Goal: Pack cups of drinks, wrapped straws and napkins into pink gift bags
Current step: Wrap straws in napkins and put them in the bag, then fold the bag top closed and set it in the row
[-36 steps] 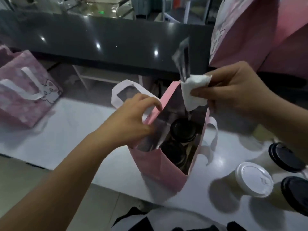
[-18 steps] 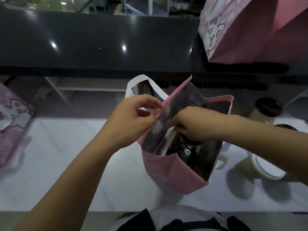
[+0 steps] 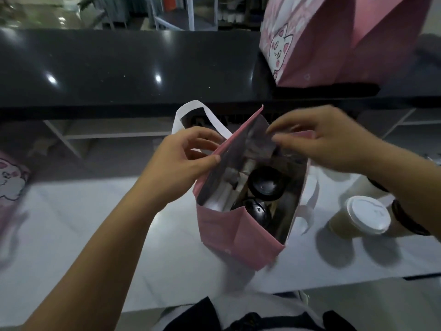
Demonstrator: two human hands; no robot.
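The left hand pinches the rim of the pink bag. The right hand hovers, blurred, over its mouth; I cannot tell its grip.

The right hand is smeared by motion above the open pink gift bag; whether its fingertips pinch anything cannot be told. Its forearm hides most of a black-lidded cup near the counter's right edge. The picture's left edge cuts off a cat-printed bag.
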